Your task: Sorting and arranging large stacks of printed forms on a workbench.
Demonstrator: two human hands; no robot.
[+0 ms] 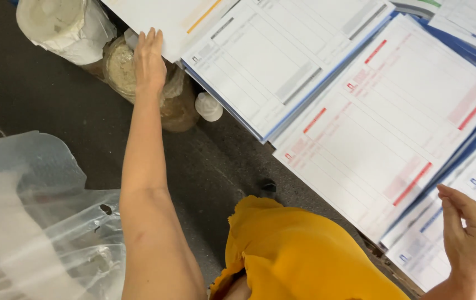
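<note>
While several stacks of printed forms already lay fanned across the table [385, 264], the left hand [149, 58] reached out flat, fingers together, touching the corner of the far white sheet [165, 19] without gripping it. The right hand [469, 236] hovered open and empty beside the blue forms [421, 250]; the red forms [385, 125] lay untouched between.

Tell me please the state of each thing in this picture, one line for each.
Left hand: open, fingers flat on the white sheet with an orange stripe.
Right hand: open, over the blue-printed forms.
Red-printed forms: stacked flat.
White bottle: capped.
Clear plastic bag: crumpled.
</note>
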